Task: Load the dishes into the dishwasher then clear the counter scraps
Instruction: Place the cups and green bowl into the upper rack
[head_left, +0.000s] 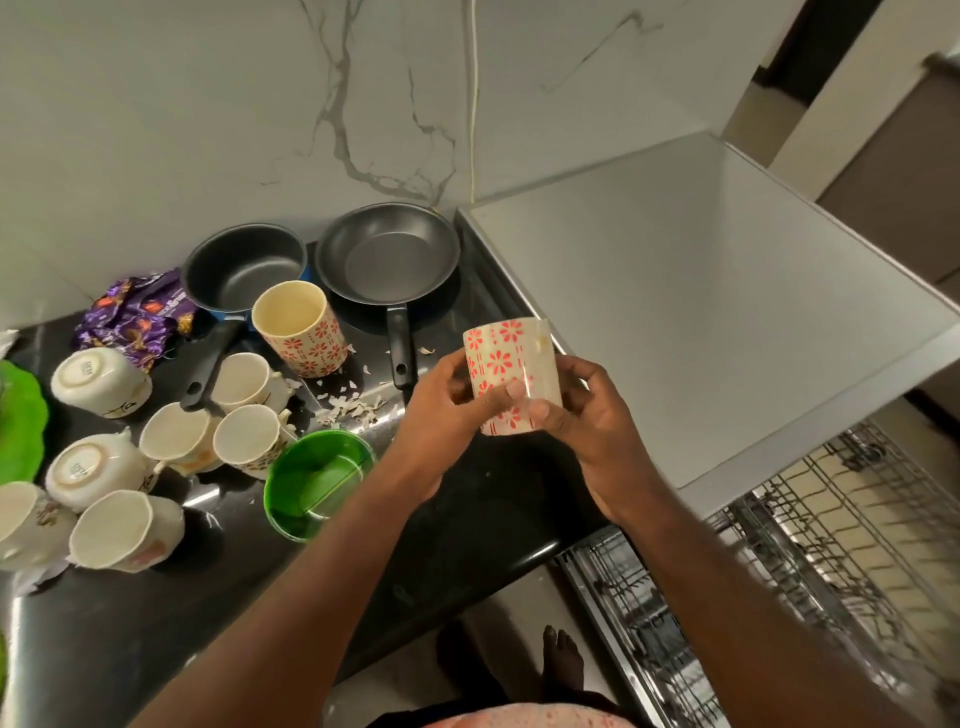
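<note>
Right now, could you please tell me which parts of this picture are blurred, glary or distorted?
Head view: the dishwasher rack at lower right is smeared with blur; the held floral cup looks slightly soft; the black counter shows bright glare patches beside the scraps; wide-angle distortion bows straight edges toward the frame borders.

Veined marble wall (208, 104) behind a glossy black counter (130, 649).

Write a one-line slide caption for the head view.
Left hand and right hand hold a red-flowered tumbler over the black counter beside the open dishwasher rack; cups, pans and scraps wait.
</note>
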